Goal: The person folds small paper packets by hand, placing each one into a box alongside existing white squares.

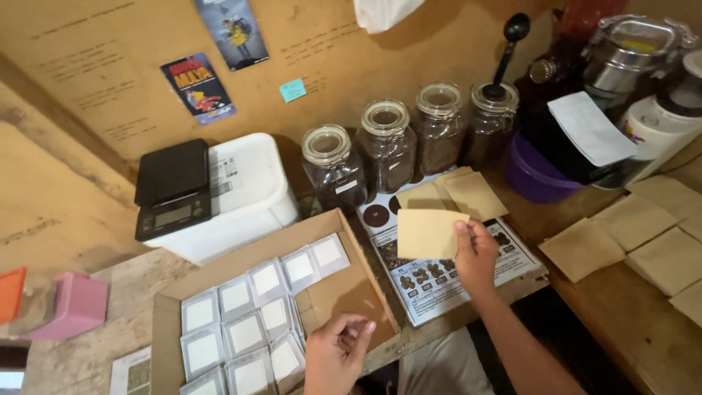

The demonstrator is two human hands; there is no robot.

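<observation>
My right hand (477, 256) pinches a brown paper pouch (428, 232) by its right edge, thumb over fingers, above the printed chart (446, 281). My left hand (338, 351) curls loosely around a small white packet (356, 335) over the cardboard box (351, 292).

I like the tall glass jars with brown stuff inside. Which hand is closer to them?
Right. The right hand holds a tan paper envelope just below the row of glass jars. The left hand is farther down, over the cardboard box.
</observation>
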